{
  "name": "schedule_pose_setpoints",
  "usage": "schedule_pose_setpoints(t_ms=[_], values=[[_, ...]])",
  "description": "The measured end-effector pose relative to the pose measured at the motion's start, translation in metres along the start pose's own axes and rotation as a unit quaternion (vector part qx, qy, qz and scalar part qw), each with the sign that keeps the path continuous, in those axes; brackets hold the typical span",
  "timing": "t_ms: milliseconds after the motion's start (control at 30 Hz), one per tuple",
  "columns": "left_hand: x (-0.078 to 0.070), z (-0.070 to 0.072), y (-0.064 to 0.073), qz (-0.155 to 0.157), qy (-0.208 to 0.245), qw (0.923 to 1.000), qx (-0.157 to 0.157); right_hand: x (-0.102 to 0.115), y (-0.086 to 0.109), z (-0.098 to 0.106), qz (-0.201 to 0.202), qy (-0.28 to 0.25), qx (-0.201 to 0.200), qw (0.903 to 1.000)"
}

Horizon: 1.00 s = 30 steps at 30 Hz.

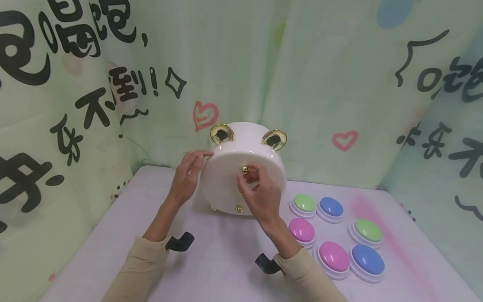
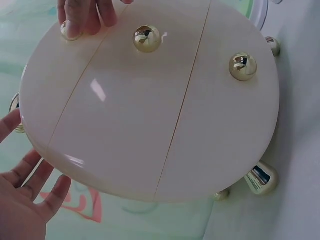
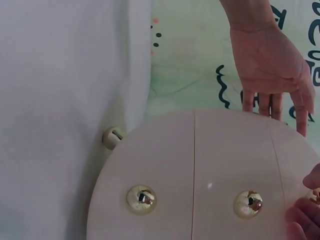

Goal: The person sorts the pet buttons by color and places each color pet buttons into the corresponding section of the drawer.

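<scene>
A glossy white rounded drawer box [image 1: 222,180] with gold ear-like rings stands upright at the table's far side. Two seams split its front into three drawers, each with a round gold knob. My right hand [image 1: 264,195] is at the top drawer, its fingers and thumb around the top knob [image 1: 245,169]. The middle knob [image 2: 147,38] and bottom knob [image 2: 243,66] are untouched in the left wrist view. My left hand [image 1: 186,176] rests its outstretched fingers against the box's upper left side. All the drawers look closed.
Several round push buttons in green, blue and pink, such as a pink button [image 1: 334,256], stand on the white table [image 1: 219,268] to the right. Behind and at the sides hangs a pale green printed cloth [image 1: 320,84]. Gold feet [image 2: 262,178] support the box.
</scene>
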<state>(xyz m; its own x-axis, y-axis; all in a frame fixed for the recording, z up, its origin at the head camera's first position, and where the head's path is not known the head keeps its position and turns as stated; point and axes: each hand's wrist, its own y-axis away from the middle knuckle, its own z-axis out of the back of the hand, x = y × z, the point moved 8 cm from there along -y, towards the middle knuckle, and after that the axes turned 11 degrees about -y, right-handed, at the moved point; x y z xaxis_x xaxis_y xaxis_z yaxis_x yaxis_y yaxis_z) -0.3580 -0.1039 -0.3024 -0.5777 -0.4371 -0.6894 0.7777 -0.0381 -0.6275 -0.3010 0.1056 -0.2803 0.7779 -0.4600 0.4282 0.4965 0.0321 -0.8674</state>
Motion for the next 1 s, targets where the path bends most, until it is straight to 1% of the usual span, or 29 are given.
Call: schedule_pose_setpoints(t_ms=[200,333,500,733,867,1000], values=[[-0.004,-0.001,-0.004,-0.007,0.0,1.0,0.001,-0.002,-0.004,0.0,0.004,0.015,0.005,0.9999],[-0.004,-0.003,-0.005,-0.009,0.006,0.9999,-0.001,-0.002,-0.006,0.001,0.011,0.02,0.002,0.9997],[-0.002,-0.003,-0.005,-0.004,0.008,1.0,0.001,-0.001,-0.007,0.002,0.021,0.024,0.002,0.9995],[0.0,-0.004,-0.005,-0.002,0.013,0.9999,0.002,0.002,-0.004,0.003,0.026,0.027,0.013,0.9992],[0.001,-0.005,-0.005,0.002,0.018,0.9998,0.002,0.006,-0.001,0.007,0.028,0.03,0.012,0.9991],[0.003,-0.005,-0.005,0.007,0.03,0.9995,-0.002,0.011,0.002,0.009,0.03,0.033,0.014,0.9989]])
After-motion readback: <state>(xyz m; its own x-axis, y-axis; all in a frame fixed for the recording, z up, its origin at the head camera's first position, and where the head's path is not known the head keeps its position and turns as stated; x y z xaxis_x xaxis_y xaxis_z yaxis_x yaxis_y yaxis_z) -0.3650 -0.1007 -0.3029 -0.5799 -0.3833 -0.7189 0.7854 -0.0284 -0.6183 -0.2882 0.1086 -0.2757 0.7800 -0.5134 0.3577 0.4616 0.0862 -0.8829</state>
